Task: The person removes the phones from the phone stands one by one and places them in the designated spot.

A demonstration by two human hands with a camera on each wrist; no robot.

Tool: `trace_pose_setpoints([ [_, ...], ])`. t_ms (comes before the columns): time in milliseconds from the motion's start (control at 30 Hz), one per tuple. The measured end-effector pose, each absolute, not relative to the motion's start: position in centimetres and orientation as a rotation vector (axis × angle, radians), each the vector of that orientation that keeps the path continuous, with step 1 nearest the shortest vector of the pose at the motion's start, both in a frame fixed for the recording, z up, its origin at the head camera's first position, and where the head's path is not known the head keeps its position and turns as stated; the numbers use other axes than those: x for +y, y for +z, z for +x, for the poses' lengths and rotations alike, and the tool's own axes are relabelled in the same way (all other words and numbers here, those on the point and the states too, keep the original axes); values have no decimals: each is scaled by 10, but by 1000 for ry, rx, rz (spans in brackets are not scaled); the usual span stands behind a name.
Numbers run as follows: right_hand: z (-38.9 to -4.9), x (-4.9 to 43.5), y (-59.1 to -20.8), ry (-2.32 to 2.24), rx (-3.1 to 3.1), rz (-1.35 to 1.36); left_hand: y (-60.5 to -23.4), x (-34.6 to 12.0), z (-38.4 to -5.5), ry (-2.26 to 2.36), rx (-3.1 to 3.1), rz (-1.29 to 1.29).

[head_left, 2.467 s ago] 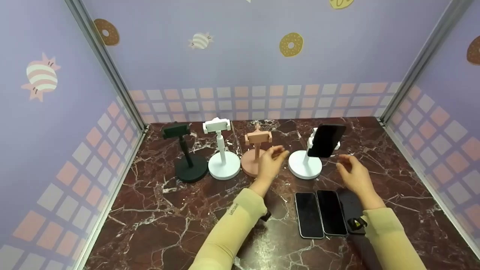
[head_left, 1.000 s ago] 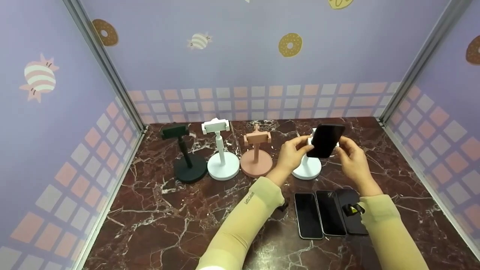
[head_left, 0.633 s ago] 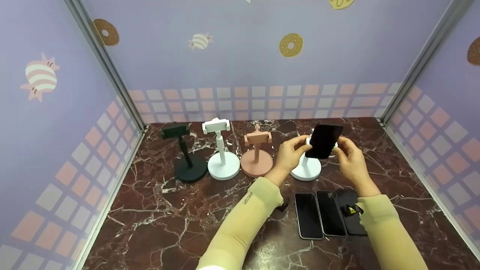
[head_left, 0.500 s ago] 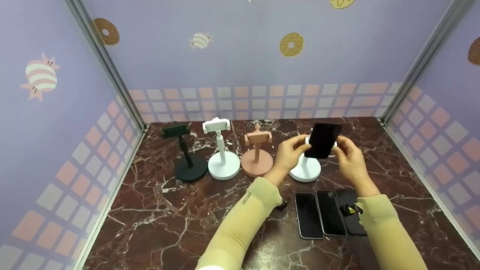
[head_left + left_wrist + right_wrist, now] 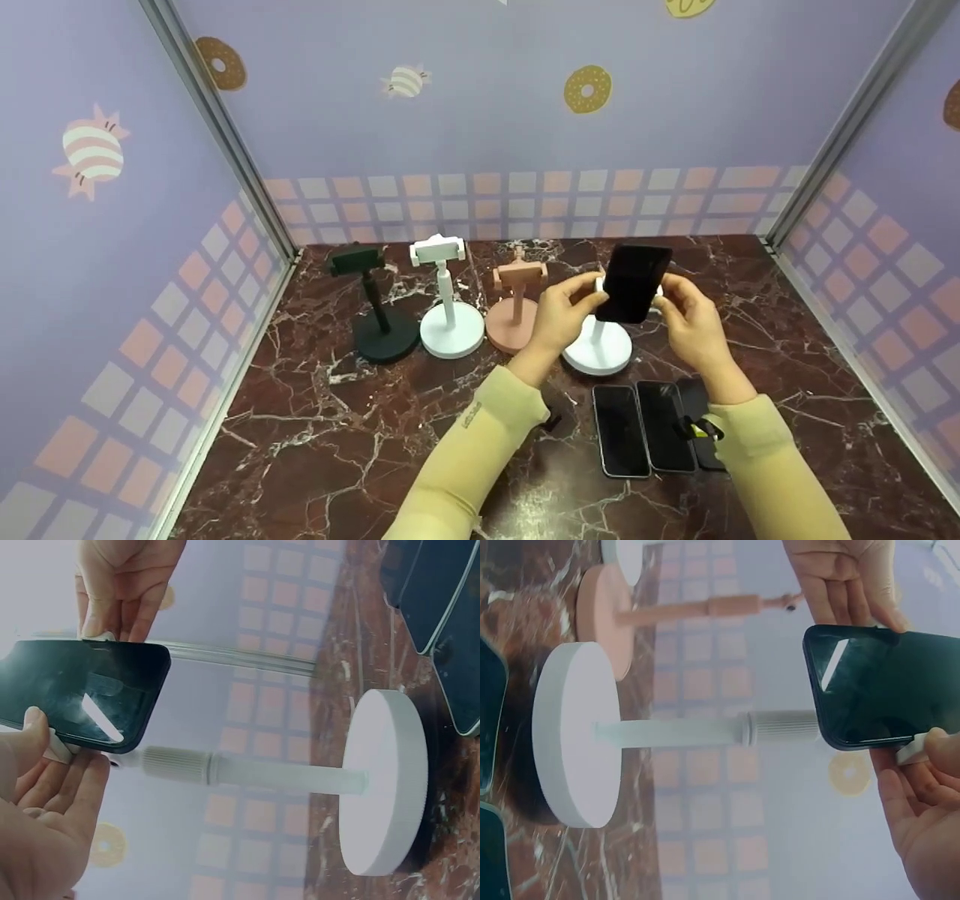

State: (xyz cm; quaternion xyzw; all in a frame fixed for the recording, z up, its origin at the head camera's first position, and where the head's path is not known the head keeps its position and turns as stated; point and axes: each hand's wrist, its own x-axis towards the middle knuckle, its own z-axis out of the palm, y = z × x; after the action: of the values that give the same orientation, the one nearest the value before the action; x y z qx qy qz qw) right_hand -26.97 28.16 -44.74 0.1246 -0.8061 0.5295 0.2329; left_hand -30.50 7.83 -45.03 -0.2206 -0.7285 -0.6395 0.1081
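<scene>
A black smartphone (image 5: 636, 285) sits in the clamp of the rightmost white phone stand (image 5: 598, 349), screen towards me and leaning slightly. My left hand (image 5: 559, 319) pinches the clamp's left end, thumb at the phone's edge. On the opposite side my right hand (image 5: 694, 326) pinches the other end, where a white clamp jaw shows beside the thumb in the right wrist view. The stand's round base (image 5: 386, 784) has a dark shadow beside it; whether it is off the table, I cannot tell. Most of the clamp is hidden behind the phone.
Left of my hands stand a pink phone stand (image 5: 517, 322), another white phone stand (image 5: 451, 330) and a black phone stand (image 5: 385, 334). Three phones lie side by side in front, among them a left phone (image 5: 621, 431) and a middle phone (image 5: 666, 427). Patterned panels enclose the marbled table.
Both hands have closed in and taken hold of the clamp ends. The white stand with its phone has since moved left and towards me. The other stands and the lying phones stay put.
</scene>
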Motion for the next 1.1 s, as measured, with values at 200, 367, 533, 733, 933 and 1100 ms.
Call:
trace_pose_setpoints([
  [200,-256,267,-440,1454,-2199,391,-445,62,-288,-1922,-2106,-643],
  [367,-243,252,-437,1461,-2193,396,-442,46,-273,-1933,-2097,-661],
  [533,-231,237,-434,1478,-2172,422,-439,29,-258,-1885,-2101,-665],
  [733,-217,221,-434,1510,-2191,446,-440,11,-241,-1841,-2099,-644],
  [933,-207,208,-439,1524,-2185,482,-447,-2,-229,-1850,-2069,-639],
  [1100,-203,200,-446,1551,-2147,540,-453,-11,-222,-1888,-2050,-621],
])
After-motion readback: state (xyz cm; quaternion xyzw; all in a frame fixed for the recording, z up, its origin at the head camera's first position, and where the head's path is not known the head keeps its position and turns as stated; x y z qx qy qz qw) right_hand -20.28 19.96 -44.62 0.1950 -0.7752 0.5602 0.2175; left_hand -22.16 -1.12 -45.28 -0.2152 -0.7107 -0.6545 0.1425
